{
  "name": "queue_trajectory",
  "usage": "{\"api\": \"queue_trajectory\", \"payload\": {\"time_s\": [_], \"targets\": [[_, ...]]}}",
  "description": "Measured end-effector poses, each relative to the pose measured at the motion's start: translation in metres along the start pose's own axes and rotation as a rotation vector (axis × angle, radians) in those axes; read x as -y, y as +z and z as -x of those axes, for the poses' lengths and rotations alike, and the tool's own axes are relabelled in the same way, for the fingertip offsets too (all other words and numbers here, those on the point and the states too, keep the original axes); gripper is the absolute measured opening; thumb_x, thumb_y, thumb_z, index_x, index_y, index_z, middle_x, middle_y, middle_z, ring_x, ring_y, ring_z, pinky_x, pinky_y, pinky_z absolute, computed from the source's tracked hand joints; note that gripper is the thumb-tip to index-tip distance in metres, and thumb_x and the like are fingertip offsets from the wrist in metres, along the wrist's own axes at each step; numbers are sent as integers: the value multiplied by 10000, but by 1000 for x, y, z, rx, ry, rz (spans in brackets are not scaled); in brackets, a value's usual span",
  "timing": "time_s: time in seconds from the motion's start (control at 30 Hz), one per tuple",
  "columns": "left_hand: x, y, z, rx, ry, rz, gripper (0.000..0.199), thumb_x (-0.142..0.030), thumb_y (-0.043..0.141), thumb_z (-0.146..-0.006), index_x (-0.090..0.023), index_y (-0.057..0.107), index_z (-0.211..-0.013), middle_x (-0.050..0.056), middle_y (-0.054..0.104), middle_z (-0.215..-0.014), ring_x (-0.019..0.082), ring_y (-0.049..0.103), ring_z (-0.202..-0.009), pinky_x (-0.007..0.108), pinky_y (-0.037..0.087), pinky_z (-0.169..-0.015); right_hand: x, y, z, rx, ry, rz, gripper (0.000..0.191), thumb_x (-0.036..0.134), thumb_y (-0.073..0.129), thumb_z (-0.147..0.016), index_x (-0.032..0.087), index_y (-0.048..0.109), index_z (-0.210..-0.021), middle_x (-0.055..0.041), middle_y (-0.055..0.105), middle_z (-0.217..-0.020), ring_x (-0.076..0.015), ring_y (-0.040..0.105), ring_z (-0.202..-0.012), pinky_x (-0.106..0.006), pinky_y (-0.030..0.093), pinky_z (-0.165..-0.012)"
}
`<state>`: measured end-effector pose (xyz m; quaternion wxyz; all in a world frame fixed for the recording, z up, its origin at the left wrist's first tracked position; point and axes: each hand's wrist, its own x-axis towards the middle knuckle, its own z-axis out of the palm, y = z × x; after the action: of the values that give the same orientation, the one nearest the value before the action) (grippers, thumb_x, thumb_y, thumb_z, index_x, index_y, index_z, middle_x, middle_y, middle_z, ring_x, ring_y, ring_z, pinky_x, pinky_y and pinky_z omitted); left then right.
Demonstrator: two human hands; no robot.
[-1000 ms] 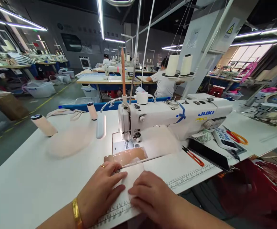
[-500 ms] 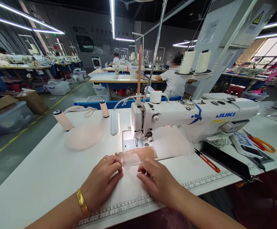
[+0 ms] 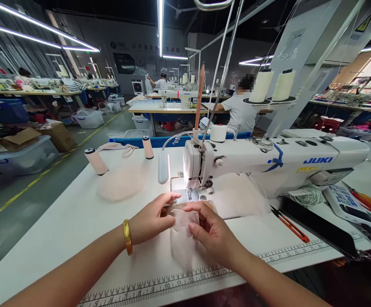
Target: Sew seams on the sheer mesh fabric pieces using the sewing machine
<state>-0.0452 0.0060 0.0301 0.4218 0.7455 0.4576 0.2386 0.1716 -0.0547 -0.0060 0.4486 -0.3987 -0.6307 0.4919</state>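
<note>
Sheer pale-pink cloth piece, one: in front of the needle area, between the two hands, its lower part extending toward the table's near edge.

Left hand: at the cloth's left edge, thumb and forefinger apart; whether the curled fingers pinch the cloth cannot be told. Gold-coloured bracelet at the wrist.

Right hand: at the cloth's right side, forefinger and thumb spread over it; a firm grip cannot be confirmed.

Shiny brown strip: on the table just beyond the cloth, partly covered by hands.

White JUKI sewing machine, with blue ribbon tied round its arm: beyond the strip, reaching right.

Sheer pale cloth stack: below the machine arm. Rounded sheer pink cloth pile: left on the table.

Pale-pink thread cones, two: one tilted, one nearly upright, beyond the pile.

Black-printed ruler scale: along the white table's near edge.

Orange-handled thread snips: right of the hands, beside a long black object.

Person in a white top: at a farther table.
</note>
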Motion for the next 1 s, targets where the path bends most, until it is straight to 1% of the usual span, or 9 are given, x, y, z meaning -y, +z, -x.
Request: {"api": "queue_trajectory", "payload": {"time_s": [0.1,0.2,0.33,0.5,0.57,0.63,0.77,0.9,1.0], "targets": [[0,4,-15,146,-134,177,594,-386,744,-718,-210,609,-1269,70,714,-1079,239,711,-860,330,576,-669,-2,-5,0,18,-44,39,257,265,583,-968,287,665,-1210,-32,657,-1133,-141,619,-759,-301,532,-751],[2,8,-23,227,-186,319,473,-287,716,-690,-194,600,-1139,-26,659,-796,147,620,-639,258,478,-561,-1,-11,2,5,-11,11,212,284,583,-981,287,669,-1174,-44,648,-1195,-155,626,-792,-302,533,-728],[10,-1,-25,251,-213,341,416,-243,684,-635,-182,616,-1041,-10,685,-773,150,616,-629,281,489,-585,4,-24,4,-35,-35,-7,97,264,576,-973,251,665,-1007,-18,645,-976,-154,576,-758,-302,495,-738],[4,-11,-23,208,-279,365,492,-419,704,-716,-178,641,-1141,69,720,-972,210,670,-815,320,529,-678,8,-28,4,4,-14,5,110,278,556,-983,227,640,-935,-1,616,-828,-160,573,-750,-302,475,-746],[-1,-6,-24,238,-243,312,530,-473,750,-726,-182,631,-1153,22,686,-871,191,641,-775,298,510,-667,9,-24,4,43,11,15,127,302,559,-986,219,637,-929,-6,628,-813,-170,589,-773,-298,469,-739],[-3,2,-26,298,-191,260,464,-492,791,-704,-179,631,-1008,-24,627,-728,165,599,-686,277,480,-636,9,-24,7,65,40,19,130,312,564,-982,216,632,-929,-13,656,-811,-177,603,-788,-301,472,-748],[2,13,-29,351,-171,251,409,-559,742,-724,-183,590,-773,-19,606,-640,133,518,-597,250,396,-574,15,-47,12,128,180,21,88,270,556,-947,213,593,-891,-32,711,-812,-183,616,-776,-326,502,-783],[4,22,-27,347,-130,225,372,-539,722,-752,-184,613,-740,-36,552,-641,127,461,-609,247,350,-576,33,-74,5,183,206,258,161,358,568,-994,224,606,-1074,-72,716,-1095,-229,651,-985,-364,517,-870],[1,26,-23,291,-47,182,367,-520,686,-787,-188,571,-682,-42,496,-666,127,425,-645,248,340,-602,40,-70,-13,206,93,504,469,460,762,-903,249,584,-1283,-99,640,-1330,-292,591,-1189,-402,464,-987]]}}
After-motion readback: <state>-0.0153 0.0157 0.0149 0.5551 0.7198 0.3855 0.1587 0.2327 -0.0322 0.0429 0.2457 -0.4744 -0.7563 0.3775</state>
